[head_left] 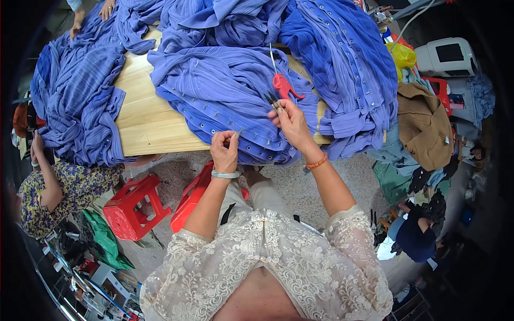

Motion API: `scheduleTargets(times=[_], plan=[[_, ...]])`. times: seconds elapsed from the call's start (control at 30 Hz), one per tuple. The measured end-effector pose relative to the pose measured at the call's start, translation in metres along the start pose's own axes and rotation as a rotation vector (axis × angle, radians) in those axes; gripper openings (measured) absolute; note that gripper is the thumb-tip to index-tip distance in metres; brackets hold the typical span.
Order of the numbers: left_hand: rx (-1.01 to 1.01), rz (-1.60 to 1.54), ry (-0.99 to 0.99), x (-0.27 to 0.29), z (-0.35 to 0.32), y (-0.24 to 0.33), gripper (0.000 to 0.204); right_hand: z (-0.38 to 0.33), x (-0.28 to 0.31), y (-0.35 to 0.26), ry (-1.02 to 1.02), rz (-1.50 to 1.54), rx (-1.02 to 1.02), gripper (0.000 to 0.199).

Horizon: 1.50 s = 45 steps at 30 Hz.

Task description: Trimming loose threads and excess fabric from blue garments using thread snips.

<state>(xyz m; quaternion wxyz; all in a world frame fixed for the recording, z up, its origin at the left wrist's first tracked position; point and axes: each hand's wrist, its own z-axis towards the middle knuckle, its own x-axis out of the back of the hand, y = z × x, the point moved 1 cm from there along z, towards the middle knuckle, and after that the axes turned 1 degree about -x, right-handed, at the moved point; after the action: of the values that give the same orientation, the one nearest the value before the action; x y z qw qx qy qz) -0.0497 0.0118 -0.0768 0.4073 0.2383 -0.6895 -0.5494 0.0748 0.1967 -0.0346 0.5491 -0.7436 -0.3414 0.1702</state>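
In front of me a ribbed blue garment (214, 80) lies crumpled at the table's near edge. Along its front strip run metal eyelets and small pale bits, perhaps thread ends. My left hand (225, 152) is at this strip, thumb and fingers pinched together; whatever is between them is too small to make out. Just to the right, my right hand (292, 122) is raised above the cloth, closed around small thread snips (273, 99) with dark tips pointing up and left. Beyond it, a red pistol-shaped tool (286, 87) with a thin pale tube rests on the garment.
More blue garments (342, 69) cover the wooden table (155, 120). At far left, another person's hand (77, 24) touches cloth; a person in a floral top (69, 187) is nearer. Red stools (136, 206) stand on the floor. A brown knit garment (424, 123) lies on the right.
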Motion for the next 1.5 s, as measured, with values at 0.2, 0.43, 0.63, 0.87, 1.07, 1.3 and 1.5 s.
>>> scheduleTargets(times=[0.2, 0.43, 0.63, 0.87, 1.07, 1.3, 1.5], plan=[[0.115, -0.159, 0.002, 0.008, -0.006, 0.006, 0.007, -0.057, -0.006, -0.026, -0.126, -0.613, 0.298, 0.034], [0.132, -0.234, 0.007, 0.010, -0.010, 0.014, 0.009, -0.058, -0.033, -0.010, -0.121, -0.777, 0.445, 0.028], [0.156, -0.292, 0.030, 0.009, -0.012, 0.015, 0.009, -0.050, -0.050, -0.018, -0.181, -0.879, 0.478, 0.025], [0.041, -0.221, -0.011, 0.008, -0.015, 0.019, 0.009, -0.046, -0.054, -0.016, -0.233, -0.957, 0.398, 0.022], [0.042, -0.124, -0.267, 0.021, -0.028, 0.028, 0.011, -0.043, -0.046, -0.012, -0.080, -0.869, 0.311, 0.026], [0.042, 0.876, -0.570, 0.154, -0.082, -0.067, 0.012, -0.056, -0.001, -0.006, 0.095, -0.783, 0.285, 0.028], [0.458, 0.595, -0.534, 0.205, -0.101, -0.066, 0.023, -0.080, -0.002, 0.008, -0.054, -0.838, 0.293, 0.031]])
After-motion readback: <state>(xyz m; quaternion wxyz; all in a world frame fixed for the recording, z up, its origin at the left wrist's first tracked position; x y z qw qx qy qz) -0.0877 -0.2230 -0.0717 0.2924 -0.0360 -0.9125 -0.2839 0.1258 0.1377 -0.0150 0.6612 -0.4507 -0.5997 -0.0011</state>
